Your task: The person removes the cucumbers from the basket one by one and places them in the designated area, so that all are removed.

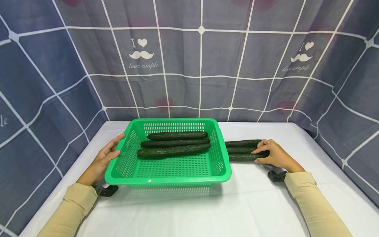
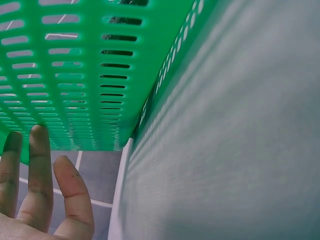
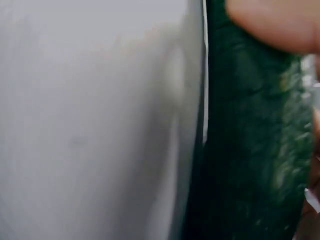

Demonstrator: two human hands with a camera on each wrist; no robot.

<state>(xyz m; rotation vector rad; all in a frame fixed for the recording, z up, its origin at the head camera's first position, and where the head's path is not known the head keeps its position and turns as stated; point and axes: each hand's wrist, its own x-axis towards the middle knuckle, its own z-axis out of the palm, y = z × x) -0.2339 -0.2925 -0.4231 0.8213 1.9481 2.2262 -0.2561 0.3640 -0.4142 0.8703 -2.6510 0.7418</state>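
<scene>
A green plastic basket [image 1: 168, 180] with slotted walls stands left of centre, three dark green cucumbers [image 1: 174, 150] lying crosswise in its back half. My left hand [image 1: 102, 161] is at its left side, thumb and forefinger at the rim. In the left wrist view, the other fingers [image 2: 39, 170] reach fairly straight up to the outer wall. Beside the basket's right side, three more cucumbers [image 1: 241, 158] lie next to one another, their left ends hidden by the rim. My right hand [image 1: 273, 154] pinches the front cucumber [image 3: 250, 150] near its right end, thumb on the near side.
White cloth [image 1: 254, 204] covers the table. A grey curtain [image 1: 183, 92] with white grid lines hangs behind it and along both sides. Black wrist bands [image 1: 276, 176] sit at both cuffs.
</scene>
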